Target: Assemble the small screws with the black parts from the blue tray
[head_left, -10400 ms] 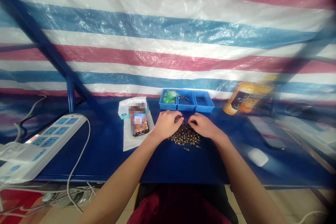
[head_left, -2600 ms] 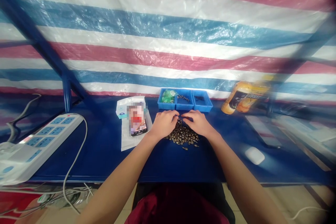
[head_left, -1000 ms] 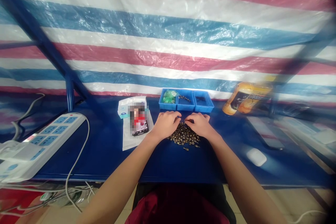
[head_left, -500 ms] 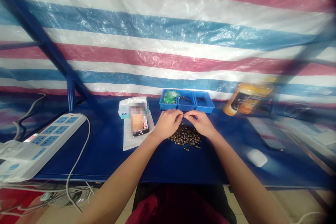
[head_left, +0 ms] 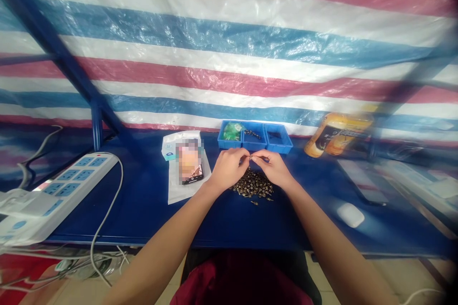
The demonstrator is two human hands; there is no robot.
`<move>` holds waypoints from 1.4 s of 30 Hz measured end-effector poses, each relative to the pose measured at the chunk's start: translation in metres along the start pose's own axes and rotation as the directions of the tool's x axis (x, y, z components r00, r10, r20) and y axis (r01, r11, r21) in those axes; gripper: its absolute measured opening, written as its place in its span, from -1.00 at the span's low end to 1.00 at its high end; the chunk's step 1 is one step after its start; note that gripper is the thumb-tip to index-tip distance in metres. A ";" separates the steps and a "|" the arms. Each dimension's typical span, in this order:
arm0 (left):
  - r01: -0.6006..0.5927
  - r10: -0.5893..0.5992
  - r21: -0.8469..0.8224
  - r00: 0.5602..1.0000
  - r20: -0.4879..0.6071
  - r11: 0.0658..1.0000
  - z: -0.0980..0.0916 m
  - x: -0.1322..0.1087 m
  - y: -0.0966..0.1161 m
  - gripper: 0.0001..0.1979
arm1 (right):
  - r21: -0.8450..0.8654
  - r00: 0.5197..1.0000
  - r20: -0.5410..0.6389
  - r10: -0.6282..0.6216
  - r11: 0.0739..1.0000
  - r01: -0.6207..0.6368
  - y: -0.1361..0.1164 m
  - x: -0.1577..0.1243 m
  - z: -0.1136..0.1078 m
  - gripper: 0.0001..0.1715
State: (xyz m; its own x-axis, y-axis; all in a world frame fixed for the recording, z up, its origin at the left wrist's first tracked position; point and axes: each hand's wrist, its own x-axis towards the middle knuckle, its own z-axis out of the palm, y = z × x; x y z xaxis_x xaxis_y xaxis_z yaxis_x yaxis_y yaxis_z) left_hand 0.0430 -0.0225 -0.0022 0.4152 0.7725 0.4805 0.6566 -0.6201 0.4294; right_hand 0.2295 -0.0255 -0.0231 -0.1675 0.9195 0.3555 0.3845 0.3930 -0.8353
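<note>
Heap of parts [head_left: 253,185] just below frame centre, on table [head_left: 250,228]; above it, one part [head_left: 251,157] between left hand [head_left: 231,167] and right hand [head_left: 273,167]; row of bins [head_left: 255,144] farther back; phone [head_left: 193,179] on packaging [head_left: 174,190], left; power strip [head_left: 64,195], lower left; bottles [head_left: 324,138] right of bins; sheet [head_left: 229,59] across upper frame

Glare on striped sheet [head_left: 229,47]; outer edges stretched, blurred.
</note>
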 end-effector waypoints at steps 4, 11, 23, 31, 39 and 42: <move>0.039 -0.039 -0.002 0.999 -0.002 0.999 -0.001 -0.001 0.003 -0.83 | 0.011 1.000 -0.011 -0.005 1.000 0.005 -0.002 0.000 0.000 -0.76; 0.051 -0.051 -0.012 0.999 0.015 0.999 0.000 -0.002 0.003 -0.82 | 0.000 0.999 -0.004 -0.044 0.999 0.044 -0.006 -0.001 0.002 -0.77; 0.010 -0.012 -0.031 0.998 -0.062 0.999 -0.001 -0.002 0.002 -0.85 | 0.139 0.999 0.024 0.026 0.990 -0.029 -0.007 -0.001 0.004 -0.69; 0.007 -0.004 0.092 0.999 -0.033 0.996 -0.003 -0.001 0.002 -0.87 | 0.039 1.000 0.003 0.005 0.999 -0.005 -0.017 -0.006 0.009 -0.67; 0.023 -0.018 0.111 0.999 -0.042 0.994 -0.007 -0.001 0.004 -0.72 | 0.049 0.996 -0.068 0.050 0.998 -0.047 -0.002 -0.001 0.008 -0.71; 0.032 -0.026 0.089 0.998 -0.060 0.996 -0.007 -0.001 0.004 -0.71 | 0.132 0.992 -0.084 0.093 0.988 -0.081 0.002 0.002 0.006 -0.68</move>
State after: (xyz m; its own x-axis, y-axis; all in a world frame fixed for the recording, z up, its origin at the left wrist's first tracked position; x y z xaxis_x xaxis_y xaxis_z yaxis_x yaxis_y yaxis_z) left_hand 0.0406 -0.0266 0.0042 0.3593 0.7788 0.5141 0.7226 -0.5808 0.3748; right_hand 0.2243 -0.0233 -0.0265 -0.0542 0.9491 0.3104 0.2737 0.3131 -0.9094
